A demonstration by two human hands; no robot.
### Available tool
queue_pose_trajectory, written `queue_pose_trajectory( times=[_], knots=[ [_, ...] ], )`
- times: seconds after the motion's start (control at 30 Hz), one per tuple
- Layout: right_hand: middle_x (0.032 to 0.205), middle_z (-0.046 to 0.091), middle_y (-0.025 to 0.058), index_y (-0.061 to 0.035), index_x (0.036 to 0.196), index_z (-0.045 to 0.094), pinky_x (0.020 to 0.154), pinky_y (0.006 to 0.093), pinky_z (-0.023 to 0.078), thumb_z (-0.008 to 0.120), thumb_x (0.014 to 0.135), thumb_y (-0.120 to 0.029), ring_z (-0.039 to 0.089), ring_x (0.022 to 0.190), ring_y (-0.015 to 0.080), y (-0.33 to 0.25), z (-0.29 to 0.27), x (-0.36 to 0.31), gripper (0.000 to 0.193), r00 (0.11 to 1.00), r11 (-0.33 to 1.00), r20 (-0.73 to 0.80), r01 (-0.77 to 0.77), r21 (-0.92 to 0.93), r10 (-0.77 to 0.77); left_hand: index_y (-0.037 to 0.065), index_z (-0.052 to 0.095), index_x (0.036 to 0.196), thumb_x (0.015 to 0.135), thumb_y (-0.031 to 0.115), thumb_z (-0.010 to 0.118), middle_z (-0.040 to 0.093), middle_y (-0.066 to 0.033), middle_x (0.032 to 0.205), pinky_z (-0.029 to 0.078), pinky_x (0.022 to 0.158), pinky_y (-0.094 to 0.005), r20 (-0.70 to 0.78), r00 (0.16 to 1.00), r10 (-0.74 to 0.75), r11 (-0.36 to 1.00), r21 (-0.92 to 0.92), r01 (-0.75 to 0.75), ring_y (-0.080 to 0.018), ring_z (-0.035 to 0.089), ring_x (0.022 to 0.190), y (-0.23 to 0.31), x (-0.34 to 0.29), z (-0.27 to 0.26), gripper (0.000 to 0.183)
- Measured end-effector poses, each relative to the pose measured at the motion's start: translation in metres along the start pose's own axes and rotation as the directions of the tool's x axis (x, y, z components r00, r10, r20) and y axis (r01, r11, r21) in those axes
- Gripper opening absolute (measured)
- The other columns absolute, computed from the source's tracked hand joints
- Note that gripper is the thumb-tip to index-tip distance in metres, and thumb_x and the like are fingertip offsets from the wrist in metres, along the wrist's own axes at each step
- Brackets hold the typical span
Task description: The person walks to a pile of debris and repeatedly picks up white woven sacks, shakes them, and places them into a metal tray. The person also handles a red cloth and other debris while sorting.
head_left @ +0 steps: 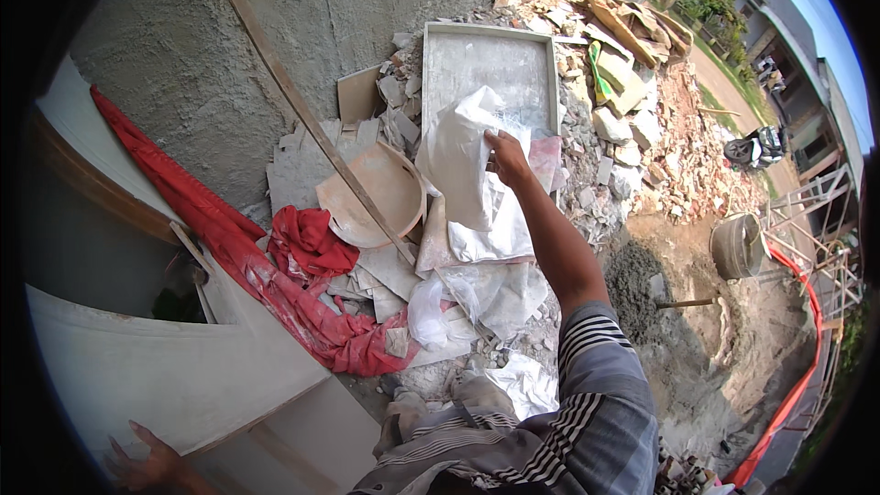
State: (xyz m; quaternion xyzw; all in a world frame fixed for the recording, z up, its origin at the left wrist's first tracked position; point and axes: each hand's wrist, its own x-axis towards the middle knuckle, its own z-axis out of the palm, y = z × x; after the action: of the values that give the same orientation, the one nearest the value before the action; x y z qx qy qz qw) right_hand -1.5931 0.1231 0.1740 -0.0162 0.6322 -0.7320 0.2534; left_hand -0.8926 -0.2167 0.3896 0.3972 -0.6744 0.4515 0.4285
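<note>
My right hand point(506, 158) reaches out ahead, its thumb and fingers closed on the upper edge of a white sack point(456, 160). The sack hangs creased over the lower part of a shallow grey rectangular tray point(486, 50), which leans on the rubble. Another white sack or sheet point(495, 229) lies bunched just under it. At the lower left, my left hand point(151, 463) has its fingers spread against a pale grey panel point(174, 376) beside an opening. Nothing shows in that hand, though its lower part is dim near the picture's rim.
A tan basin point(376, 197) sits left of the sack, crossed by a long wooden strip point(298, 105). Red cloth point(247, 257) drapes along the panel. Broken rubble point(678, 165) spreads right, near a sand heap point(678, 284), a bucket point(738, 246) and a rough wall point(367, 0).
</note>
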Motion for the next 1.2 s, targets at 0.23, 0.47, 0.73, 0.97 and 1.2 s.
queue_pose_trajectory(
  times=[0.23,0.47,0.73,0.97,1.2],
  knots=[
    [0.112,0.063,0.0158,-0.0006,0.123,0.052,0.08,0.0475,0.056,0.051,0.101,-0.027,0.066,0.098,0.0323,-0.043,0.016,-0.097,0.035,0.995,0.991,-0.031,0.096,0.098,-0.094,-0.002,0.051,0.125,0.079,0.025,0.079,0.045,-0.0213,0.138,0.033,0.11,-0.0478,0.61,0.714,0.344,0.104,-0.78,0.617,-0.0383,0.043,0.13,0.253,-0.107,-0.041,0.06],
    [0.11,0.061,0.0177,-0.002,0.122,0.046,0.079,0.047,0.06,0.045,0.104,-0.025,0.069,0.091,0.0305,-0.122,0.072,-0.146,0.029,0.973,0.946,0.046,0.207,0.249,-0.225,-0.002,0.024,0.151,0.061,0.045,0.091,0.027,-0.0283,0.149,0.031,0.114,-0.0504,0.419,0.637,0.647,-0.139,-0.757,0.639,-0.0434,0.029,0.14,0.421,-0.094,-0.081,0.122],
    [0.107,0.061,0.0168,-0.0007,0.113,0.05,0.07,0.0445,0.061,0.05,0.101,-0.022,0.069,0.087,0.0321,-0.161,0.134,-0.189,0.024,0.958,0.936,0.075,0.253,0.245,-0.278,-0.003,0.062,0.119,0.084,0.012,0.069,0.071,-0.0216,0.101,0.052,0.085,-0.0415,0.59,0.642,0.49,-0.185,-0.65,0.737,-0.0374,0.069,0.098,0.436,-0.017,-0.024,0.039],
    [0.122,0.058,0.0211,0.0008,0.133,0.04,0.078,0.0432,0.059,0.053,0.102,-0.033,0.068,0.096,0.034,-0.199,0.128,-0.212,0.048,0.915,0.926,0.143,0.374,0.046,-0.376,-0.006,0.065,0.113,0.092,0.016,0.058,0.069,-0.0101,0.091,0.05,0.069,-0.0316,0.633,0.583,0.51,-0.386,-0.437,0.812,-0.0198,0.064,0.079,0.406,0.085,0.015,0.032],
    [0.125,0.059,0.0199,0.003,0.133,0.047,0.083,0.036,0.055,0.063,0.096,-0.036,0.065,0.103,0.0257,-0.106,0.107,-0.264,0.056,0.717,0.668,0.027,0.663,-0.339,-0.697,-0.01,0.056,0.119,0.093,0.02,0.05,0.063,-0.018,0.106,0.056,0.071,-0.0384,0.668,0.353,0.655,-0.563,0.12,0.818,-0.0263,0.066,0.086,0.425,0.147,0.008,0.04]
  ],
)
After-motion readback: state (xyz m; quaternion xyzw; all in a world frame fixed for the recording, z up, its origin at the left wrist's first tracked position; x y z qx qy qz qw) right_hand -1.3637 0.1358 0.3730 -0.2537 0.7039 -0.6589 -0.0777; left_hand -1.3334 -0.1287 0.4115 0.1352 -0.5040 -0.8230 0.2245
